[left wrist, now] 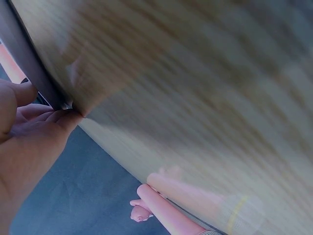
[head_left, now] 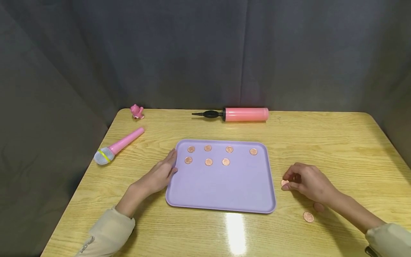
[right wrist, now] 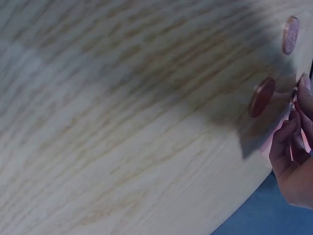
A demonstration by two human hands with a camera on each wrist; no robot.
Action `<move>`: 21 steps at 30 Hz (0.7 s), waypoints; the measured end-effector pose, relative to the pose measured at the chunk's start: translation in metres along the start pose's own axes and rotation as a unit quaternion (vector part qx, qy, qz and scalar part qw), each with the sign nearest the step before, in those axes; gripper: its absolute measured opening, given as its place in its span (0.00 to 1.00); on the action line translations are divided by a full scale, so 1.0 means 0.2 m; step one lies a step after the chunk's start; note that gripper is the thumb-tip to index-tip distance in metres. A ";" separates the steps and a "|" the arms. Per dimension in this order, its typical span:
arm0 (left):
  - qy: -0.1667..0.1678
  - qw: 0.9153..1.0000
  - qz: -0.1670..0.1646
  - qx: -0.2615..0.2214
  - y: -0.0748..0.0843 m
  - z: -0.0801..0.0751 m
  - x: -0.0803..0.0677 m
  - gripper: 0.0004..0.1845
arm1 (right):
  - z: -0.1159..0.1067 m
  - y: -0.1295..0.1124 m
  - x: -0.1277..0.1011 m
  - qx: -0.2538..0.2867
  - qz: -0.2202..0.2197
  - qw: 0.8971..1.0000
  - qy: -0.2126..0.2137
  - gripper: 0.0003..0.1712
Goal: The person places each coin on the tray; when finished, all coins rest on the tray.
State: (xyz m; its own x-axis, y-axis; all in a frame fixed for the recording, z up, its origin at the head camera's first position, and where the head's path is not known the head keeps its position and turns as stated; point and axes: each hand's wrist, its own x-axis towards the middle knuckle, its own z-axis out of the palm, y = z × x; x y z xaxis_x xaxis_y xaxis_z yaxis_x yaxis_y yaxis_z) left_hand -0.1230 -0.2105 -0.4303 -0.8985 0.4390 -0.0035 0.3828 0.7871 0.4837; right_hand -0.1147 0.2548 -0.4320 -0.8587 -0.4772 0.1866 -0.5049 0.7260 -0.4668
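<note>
A lilac tray lies on the table with several copper-coloured coins in two rows on its far half; the far-right one stands apart. Against the tray's left edge rests my left hand, fingers fairly straight along the side and thumb at the rim. My right hand is just right of the tray, pinching a copper coin between thumb and fingers. Near that wrist are two more coins, one in plain sight and one in the arm's shadow. The right wrist view shows the pinching fingers at its edge.
Along the table's back edge lies a pink hand pump with a black nozzle. A small pink bear figure stands at the back left, with a pink toy microphone in front of it. Dark curtains surround the table.
</note>
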 end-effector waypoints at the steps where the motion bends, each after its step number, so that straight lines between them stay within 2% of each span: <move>1: 0.000 1.000 0.000 0.000 0.00 0.00 0.00 0.30 | 0.00 0.00 0.00 -0.002 0.000 1.000 0.001 0.13; 4: 0.002 1.000 0.006 0.001 0.00 0.00 -0.01 0.30 | 0.00 0.01 0.00 -0.002 0.002 1.000 -0.001 0.13; 7: 0.004 1.000 0.006 0.000 -0.01 0.00 -0.01 0.30 | 0.01 0.02 0.01 0.025 0.001 1.000 -0.004 0.13; 11: 0.002 1.000 0.004 0.001 -0.01 -0.01 0.00 0.30 | 0.01 0.03 0.05 0.059 0.005 0.998 0.033 0.12; 14: -0.003 1.000 0.001 0.002 -0.01 -0.01 0.00 0.31 | 0.01 0.03 0.11 0.061 0.032 0.995 0.075 0.09; 16: -0.004 1.000 -0.002 0.001 -0.01 -0.01 0.00 0.31 | 0.00 0.01 0.15 0.066 0.062 0.992 0.089 0.07; 21: -0.001 1.000 0.002 0.000 0.00 -0.01 -0.01 0.31 | -0.02 -0.04 0.26 0.091 0.134 0.984 0.077 0.10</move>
State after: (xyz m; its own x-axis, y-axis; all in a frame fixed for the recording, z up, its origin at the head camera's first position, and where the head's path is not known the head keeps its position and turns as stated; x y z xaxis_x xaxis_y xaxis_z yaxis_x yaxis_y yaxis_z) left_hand -0.1227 -0.2123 -0.4291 -0.8963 0.4433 -0.0037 0.3865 0.7854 0.4835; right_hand -0.1548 0.2262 -0.4161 -0.9690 -0.1902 0.1578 -0.2467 0.7089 -0.6608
